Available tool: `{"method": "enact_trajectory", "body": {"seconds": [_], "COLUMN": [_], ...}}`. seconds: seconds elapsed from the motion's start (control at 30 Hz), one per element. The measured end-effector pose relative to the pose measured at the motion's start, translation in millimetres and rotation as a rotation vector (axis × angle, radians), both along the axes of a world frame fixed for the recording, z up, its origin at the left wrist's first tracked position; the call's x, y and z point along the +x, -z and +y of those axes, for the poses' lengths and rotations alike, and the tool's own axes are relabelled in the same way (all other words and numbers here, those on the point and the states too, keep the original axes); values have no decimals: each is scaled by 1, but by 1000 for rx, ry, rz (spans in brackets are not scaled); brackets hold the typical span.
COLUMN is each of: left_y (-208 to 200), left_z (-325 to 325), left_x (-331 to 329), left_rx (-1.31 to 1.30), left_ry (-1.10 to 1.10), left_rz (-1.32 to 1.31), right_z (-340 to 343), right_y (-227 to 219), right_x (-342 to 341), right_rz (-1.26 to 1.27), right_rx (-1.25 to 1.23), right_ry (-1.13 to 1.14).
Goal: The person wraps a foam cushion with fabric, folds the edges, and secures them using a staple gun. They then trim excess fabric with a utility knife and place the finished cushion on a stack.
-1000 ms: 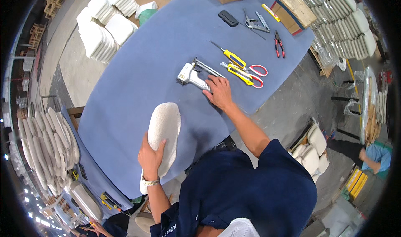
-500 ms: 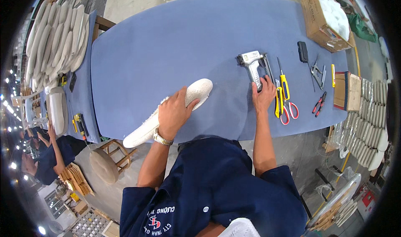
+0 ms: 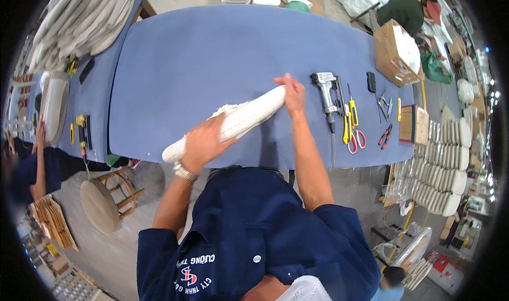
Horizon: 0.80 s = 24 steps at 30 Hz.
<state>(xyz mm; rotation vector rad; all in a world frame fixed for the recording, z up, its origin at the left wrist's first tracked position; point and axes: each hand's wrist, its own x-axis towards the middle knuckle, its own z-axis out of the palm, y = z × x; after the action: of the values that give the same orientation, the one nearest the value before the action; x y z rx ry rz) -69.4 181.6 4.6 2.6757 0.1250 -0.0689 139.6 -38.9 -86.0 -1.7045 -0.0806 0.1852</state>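
Observation:
A long cream padded piece [image 3: 249, 116], covered in nubby fabric with a ragged edge, is held tilted over the blue table [image 3: 191, 51]. My left hand [image 3: 205, 143] grips its lower left part, thumb on the near side. Around its upper right end my right hand [image 3: 294, 95] is closed, slightly smeared by motion. Just right of that hand lies a silver staple gun [image 3: 327, 93] with an air hose running toward me. Beside it are a yellow screwdriver [image 3: 353, 109], a yellow cutter knife [image 3: 346, 128] and red-handled scissors [image 3: 358, 140].
Farther right lie pliers [image 3: 385, 136], a black case [image 3: 371, 81] and a wooden box [image 3: 413, 125]. A carton of white stuffing [image 3: 389, 51] stands at the far right corner. Stacked cushions [image 3: 87, 17] rise at the far left. A stool [image 3: 101, 205] and a co-worker [image 3: 37, 168] are on the left.
My right hand has let go of the staple gun and moved left onto the padded piece's end. The piece is now turned more on its side, with both hands on it.

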Motion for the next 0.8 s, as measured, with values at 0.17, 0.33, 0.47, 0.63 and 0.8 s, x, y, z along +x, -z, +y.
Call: {"method": "enact_trajectory", "body": {"seconds": [0.17,0.33,0.47,0.63,0.8], "left_y": [34,93,-1,-169,-176], "left_z": [98,136,167,128,68], "left_x": [-115,-142,-111,-12,71], "left_rx": [-176,-400,-314,-128,-124], "left_ry": [-151,-229,-72,12,62], "left_rz": [-31,12,-253,-700,-602], "right_z": [-8,6,1,45,109], "right_y": [17,15,0,-80,-230], "right_x": [-5,-3,-5,-24,-47], "right_rz": [-74,107,145,-43,-617], "right_rx": [157,257,382,178,112], "right_ry": [58,215,328,80,15]}}
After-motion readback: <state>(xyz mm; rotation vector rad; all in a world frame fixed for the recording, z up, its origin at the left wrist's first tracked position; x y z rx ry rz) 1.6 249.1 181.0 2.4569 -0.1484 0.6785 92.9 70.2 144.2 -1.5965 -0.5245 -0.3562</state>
